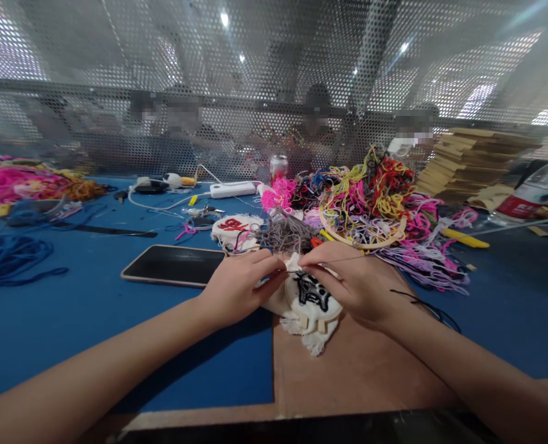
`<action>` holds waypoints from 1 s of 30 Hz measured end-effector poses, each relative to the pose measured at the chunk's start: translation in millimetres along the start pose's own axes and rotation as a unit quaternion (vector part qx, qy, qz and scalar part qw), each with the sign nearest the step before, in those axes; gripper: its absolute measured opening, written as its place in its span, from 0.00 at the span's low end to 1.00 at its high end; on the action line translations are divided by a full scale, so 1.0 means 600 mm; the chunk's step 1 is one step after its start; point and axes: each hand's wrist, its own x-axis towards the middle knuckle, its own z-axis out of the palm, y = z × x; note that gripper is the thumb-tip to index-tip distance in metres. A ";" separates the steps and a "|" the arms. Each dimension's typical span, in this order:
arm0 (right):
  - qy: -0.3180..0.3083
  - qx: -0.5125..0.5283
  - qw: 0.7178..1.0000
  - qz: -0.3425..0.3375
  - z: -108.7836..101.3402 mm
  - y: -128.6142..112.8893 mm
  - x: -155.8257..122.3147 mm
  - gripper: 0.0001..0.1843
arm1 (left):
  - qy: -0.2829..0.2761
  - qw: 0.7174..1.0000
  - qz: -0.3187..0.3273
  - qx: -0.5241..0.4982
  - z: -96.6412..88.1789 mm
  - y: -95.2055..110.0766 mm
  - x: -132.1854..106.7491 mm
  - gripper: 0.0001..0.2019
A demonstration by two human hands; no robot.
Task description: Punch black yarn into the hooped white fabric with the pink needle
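Observation:
Over a piece of white embroidery (313, 293), my left hand (239, 287) and my right hand (348, 277) are close together, each closed in a pinch. A thin dark sliver that looks like a needle (293, 271) runs from the left fingertips towards the right ones. Between my right fingers is a fine thread (341, 260), trailing off to the right. The white cloth bears a black stitched design and has frayed lower edges. It lies on a brown board, its upper left part hidden by my left hand.
A phone (172, 265) lies left of my hands. Beyond are a red-stitched white patch (237, 229), a heap of coloured yarn (361, 203) with a wooden hoop (397, 234), a white power strip (233, 189) and a can (278, 165). Right stands a bottle (531, 194); left lies blue yarn (12, 259).

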 end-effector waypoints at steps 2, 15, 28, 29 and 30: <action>-0.010 0.002 1.000 0.003 0.000 -0.001 0.001 0.08 | 0.000 1.000 -0.001 0.001 0.001 -0.001 -0.001 0.12; 0.084 0.014 0.996 -0.013 -0.014 0.007 -0.004 0.07 | -0.020 1.000 0.002 0.015 -0.001 -0.005 0.001 0.12; 0.016 0.017 1.000 -0.007 0.002 0.006 -0.003 0.08 | -0.007 1.000 0.008 -0.001 0.000 -0.003 0.000 0.12; -0.001 0.019 1.000 -0.006 0.004 0.005 -0.002 0.08 | -0.007 1.000 0.006 0.000 0.001 -0.003 0.000 0.12; -0.013 0.021 1.000 -0.005 0.006 0.005 -0.002 0.08 | -0.008 1.000 0.004 0.001 0.001 -0.003 -0.001 0.12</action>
